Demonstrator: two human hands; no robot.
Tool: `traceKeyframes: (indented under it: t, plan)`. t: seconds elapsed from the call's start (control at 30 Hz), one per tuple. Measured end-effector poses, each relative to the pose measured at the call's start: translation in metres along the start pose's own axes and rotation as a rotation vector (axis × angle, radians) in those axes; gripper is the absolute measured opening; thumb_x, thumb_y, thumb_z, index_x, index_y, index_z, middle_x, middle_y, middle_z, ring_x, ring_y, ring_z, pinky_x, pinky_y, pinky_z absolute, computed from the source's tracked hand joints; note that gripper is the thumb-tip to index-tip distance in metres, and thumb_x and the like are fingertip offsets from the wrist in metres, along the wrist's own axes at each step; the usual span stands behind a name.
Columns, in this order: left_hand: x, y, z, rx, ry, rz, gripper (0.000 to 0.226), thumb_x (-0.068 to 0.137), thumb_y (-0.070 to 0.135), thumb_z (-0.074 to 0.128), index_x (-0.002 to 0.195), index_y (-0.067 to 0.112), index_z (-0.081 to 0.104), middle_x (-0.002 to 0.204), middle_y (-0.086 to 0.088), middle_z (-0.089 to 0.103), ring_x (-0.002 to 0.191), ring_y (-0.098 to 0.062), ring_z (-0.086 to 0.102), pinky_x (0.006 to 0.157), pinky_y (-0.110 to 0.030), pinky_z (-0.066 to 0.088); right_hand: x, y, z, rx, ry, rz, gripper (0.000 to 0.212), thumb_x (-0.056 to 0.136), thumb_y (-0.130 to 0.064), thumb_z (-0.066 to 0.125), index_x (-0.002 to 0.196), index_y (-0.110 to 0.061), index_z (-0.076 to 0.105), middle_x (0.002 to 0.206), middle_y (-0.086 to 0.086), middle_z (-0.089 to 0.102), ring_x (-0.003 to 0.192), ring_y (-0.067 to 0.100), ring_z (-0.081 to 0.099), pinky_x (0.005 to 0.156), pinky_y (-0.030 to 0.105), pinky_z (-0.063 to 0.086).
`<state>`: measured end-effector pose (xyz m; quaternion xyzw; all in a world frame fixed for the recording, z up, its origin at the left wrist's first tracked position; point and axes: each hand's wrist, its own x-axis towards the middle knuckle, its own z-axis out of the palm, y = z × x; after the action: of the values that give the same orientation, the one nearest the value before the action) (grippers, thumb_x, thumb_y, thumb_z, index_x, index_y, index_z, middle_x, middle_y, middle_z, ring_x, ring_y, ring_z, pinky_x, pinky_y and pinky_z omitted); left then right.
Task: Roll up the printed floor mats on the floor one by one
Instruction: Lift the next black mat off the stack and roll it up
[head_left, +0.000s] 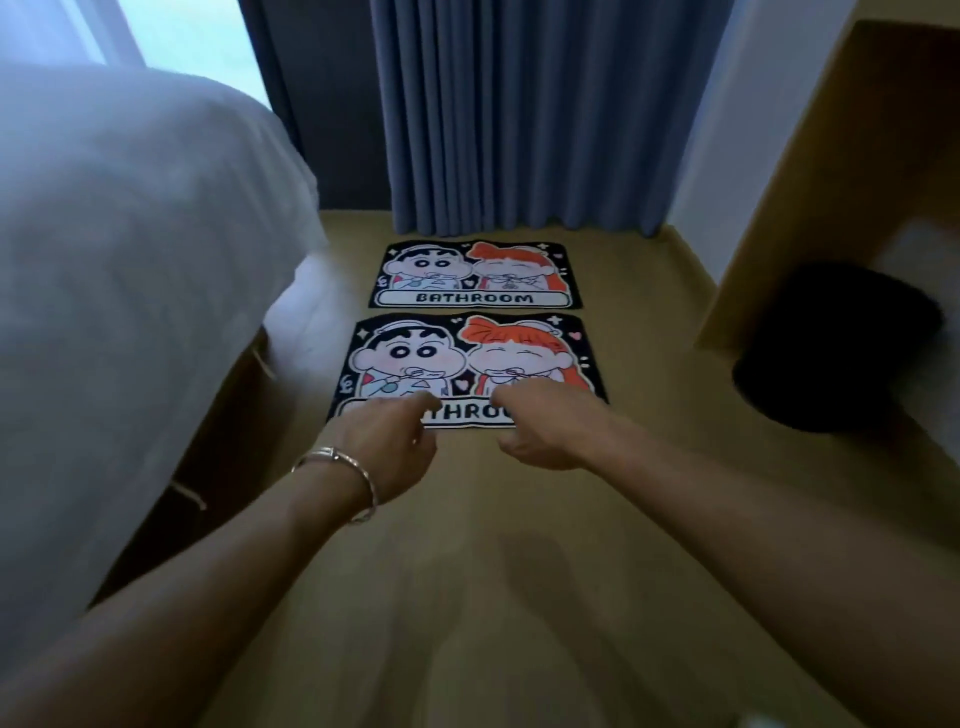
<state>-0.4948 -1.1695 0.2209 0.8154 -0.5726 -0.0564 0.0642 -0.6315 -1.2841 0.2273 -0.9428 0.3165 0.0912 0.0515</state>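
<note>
Two printed floor mats lie flat on the wooden floor, one behind the other, each showing two cartoon faces and the word BATHROOM. The near mat (470, 358) is just ahead of my hands; the far mat (475, 275) lies by the curtain. My left hand (397, 441), with a silver bracelet on the wrist, hovers over the near mat's front left edge, fingers loosely curled and holding nothing. My right hand (540, 431) reaches over the front right edge, fingers also bent and holding nothing. The hands hide part of the near mat's lettering.
A bed with white bedding (135, 291) fills the left side. Blue curtains (524, 114) hang behind the mats. At the right stand a wooden desk (810, 197) and a dark round stool (836, 348). Bare wooden floor (467, 571) stretches in front of me.
</note>
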Motion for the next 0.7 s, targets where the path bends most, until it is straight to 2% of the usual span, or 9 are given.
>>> traceKeyframes:
  t: [0.07,0.17,0.3,0.4,0.47,0.57,0.7]
  plan:
    - [0.014,-0.017,0.004,0.021,-0.026,-0.110,0.036,0.095,0.036,0.042,0.131,0.034,0.044,0.119,0.005,0.063,0.100,-0.018,0.062,0.077,-0.032,0.053,0.025,0.003,0.007,0.003,-0.046,-0.056,0.044,0.093,-0.033,0.050,0.134,-0.017,0.044,0.130,0.009,0.053,0.114,0.028,0.053,0.090,0.041,0.048]
    - [0.045,-0.024,0.002,0.016,-0.024,-0.236,0.036,0.096,0.035,0.042,0.132,0.032,0.044,0.117,0.003,0.064,0.092,-0.018,0.062,0.066,-0.026,0.050,0.072,0.014,-0.005,0.026,0.000,-0.156,0.041,0.093,-0.031,0.047,0.133,-0.018,0.045,0.128,0.008,0.054,0.110,0.028,0.055,0.087,0.040,0.049]
    - [0.105,-0.001,-0.003,0.061,0.038,-0.243,0.036,0.095,0.036,0.042,0.131,0.032,0.046,0.118,0.001,0.064,0.101,-0.021,0.061,0.075,-0.026,0.049,0.129,0.046,-0.027,0.044,0.029,-0.224,0.044,0.094,-0.031,0.047,0.136,-0.020,0.044,0.128,0.006,0.055,0.113,0.027,0.055,0.087,0.038,0.049]
    - [0.162,0.016,-0.027,0.036,0.073,-0.285,0.035,0.094,0.037,0.045,0.127,0.031,0.049,0.116,-0.001,0.066,0.099,-0.022,0.062,0.083,-0.032,0.052,0.164,0.077,-0.059,0.067,0.078,-0.257,0.035,0.092,-0.033,0.051,0.125,-0.020,0.050,0.119,0.007,0.060,0.103,0.027,0.058,0.081,0.036,0.049]
    - [0.204,0.031,-0.051,-0.027,0.118,-0.323,0.034,0.093,0.034,0.047,0.126,0.027,0.052,0.112,-0.003,0.067,0.097,-0.023,0.062,0.083,-0.027,0.048,0.181,0.108,-0.092,0.098,0.141,-0.278,0.032,0.092,-0.031,0.051,0.122,-0.020,0.051,0.115,0.006,0.061,0.098,0.026,0.058,0.076,0.035,0.048]
    - [0.268,0.070,-0.076,-0.065,0.114,-0.299,0.035,0.094,0.035,0.047,0.127,0.025,0.052,0.108,-0.002,0.069,0.090,-0.020,0.063,0.077,-0.026,0.048,0.192,0.173,-0.133,0.195,0.185,-0.265,0.040,0.092,-0.031,0.050,0.131,-0.022,0.047,0.122,0.005,0.059,0.105,0.024,0.057,0.086,0.039,0.050]
    - [0.345,0.114,-0.078,-0.084,0.151,-0.259,0.035,0.093,0.040,0.045,0.126,0.030,0.052,0.108,-0.002,0.067,0.091,-0.020,0.061,0.081,-0.036,0.053,0.213,0.251,-0.152,0.218,0.159,-0.162,0.042,0.092,-0.030,0.049,0.133,-0.021,0.048,0.126,0.005,0.058,0.110,0.023,0.055,0.090,0.039,0.049]
